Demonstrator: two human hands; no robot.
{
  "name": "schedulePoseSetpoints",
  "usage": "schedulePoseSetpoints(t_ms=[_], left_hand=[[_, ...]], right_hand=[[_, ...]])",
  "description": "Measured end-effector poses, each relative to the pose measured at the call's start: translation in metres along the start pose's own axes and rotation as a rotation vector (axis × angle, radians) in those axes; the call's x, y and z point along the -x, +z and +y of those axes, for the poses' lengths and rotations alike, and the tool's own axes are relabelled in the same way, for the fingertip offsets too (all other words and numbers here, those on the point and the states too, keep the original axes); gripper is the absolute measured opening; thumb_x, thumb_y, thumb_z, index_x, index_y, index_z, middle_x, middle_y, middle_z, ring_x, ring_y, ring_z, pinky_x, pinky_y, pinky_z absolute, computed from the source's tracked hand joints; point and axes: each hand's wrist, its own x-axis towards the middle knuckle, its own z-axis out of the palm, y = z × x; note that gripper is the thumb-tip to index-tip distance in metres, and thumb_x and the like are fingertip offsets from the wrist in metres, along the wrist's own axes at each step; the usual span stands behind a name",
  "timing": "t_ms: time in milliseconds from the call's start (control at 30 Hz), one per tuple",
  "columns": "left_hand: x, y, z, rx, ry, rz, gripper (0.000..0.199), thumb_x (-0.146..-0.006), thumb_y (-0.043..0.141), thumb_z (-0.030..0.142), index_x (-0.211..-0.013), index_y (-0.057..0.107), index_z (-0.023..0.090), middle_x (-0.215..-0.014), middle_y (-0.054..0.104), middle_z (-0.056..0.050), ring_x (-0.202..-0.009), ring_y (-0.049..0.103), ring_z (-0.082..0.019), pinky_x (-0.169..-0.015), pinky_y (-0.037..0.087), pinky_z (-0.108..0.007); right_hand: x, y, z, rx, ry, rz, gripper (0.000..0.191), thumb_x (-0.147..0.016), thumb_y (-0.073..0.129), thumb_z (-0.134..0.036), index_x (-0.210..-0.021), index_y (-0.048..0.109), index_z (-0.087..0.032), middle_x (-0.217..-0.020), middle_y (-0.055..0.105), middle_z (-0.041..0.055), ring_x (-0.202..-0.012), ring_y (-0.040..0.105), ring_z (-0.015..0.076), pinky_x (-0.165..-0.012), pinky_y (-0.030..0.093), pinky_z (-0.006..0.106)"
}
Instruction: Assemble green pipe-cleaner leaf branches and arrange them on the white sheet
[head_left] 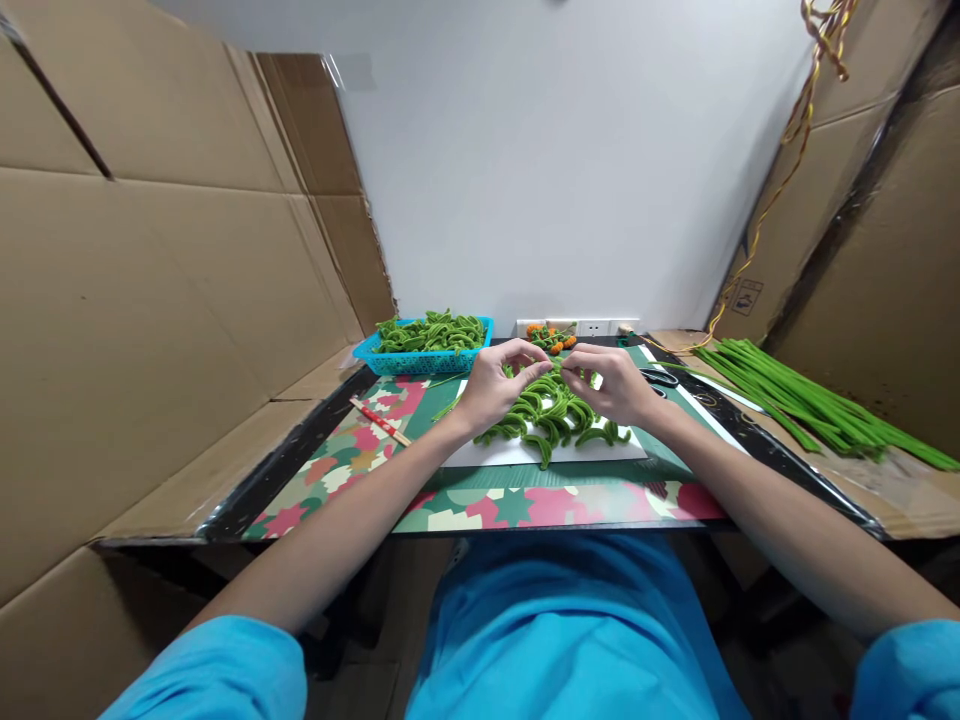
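Observation:
Over a white sheet (480,455) on the table, my left hand (504,382) and my right hand (611,382) meet with their fingertips close together. Both are closed in a pinch on a small green pipe cleaner piece, mostly hidden by the fingers. Beneath them, curled green pipe cleaner pieces (551,415) lie in a loose heap. Orange-and-green pipe cleaner pieces (553,337) sit just behind my hands. Black-handled scissors (660,378) rest beside my right wrist.
A blue basket (420,362) full of green curled pieces stands at the back left. Red-wrapped chopsticks (381,421) lie on the patterned mat (517,508). Long green pipe cleaners (810,400) lie at right. Cardboard walls (165,280) flank the table; a twisted cord (780,190) hangs at right.

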Motion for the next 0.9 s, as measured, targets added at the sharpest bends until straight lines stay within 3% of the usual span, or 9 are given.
schedulePoseSetpoints(t_ms=[400,667,900], left_hand=[[0.0003,-0.0001,-0.0021,-0.037,-0.022,0.031,0.040,-0.098,0.074,0.056,-0.096,0.077,0.017,-0.081,0.074,-0.004,-0.068,0.064,-0.016,-0.063,0.050,-0.029],[0.0053,0.0002,-0.0031,-0.180,0.103,-0.006,0.023,-0.104,0.069,0.040,-0.100,0.078,0.019,-0.097,0.077,-0.006,-0.084,0.066,-0.018,-0.073,0.049,-0.030],[0.0065,-0.0002,-0.0053,-0.276,0.147,-0.038,0.017,-0.106,0.065,0.033,-0.104,0.074,0.019,-0.099,0.075,-0.005,-0.083,0.066,-0.018,-0.080,0.050,-0.032]], right_hand=[[-0.0004,0.0031,-0.0016,0.092,0.053,0.046,0.020,-0.097,0.059,-0.018,-0.084,0.074,-0.021,-0.077,0.067,0.0028,-0.061,0.055,0.0140,-0.060,0.040,0.028],[-0.0001,0.0057,-0.0019,0.126,0.078,0.073,0.022,-0.095,0.062,-0.019,-0.080,0.076,-0.020,-0.072,0.067,0.0025,-0.058,0.054,0.0135,-0.059,0.039,0.028],[0.0013,0.0085,-0.0016,0.118,0.081,0.077,0.021,-0.095,0.063,-0.019,-0.079,0.077,-0.019,-0.069,0.065,0.0020,-0.057,0.054,0.0133,-0.058,0.037,0.028]])
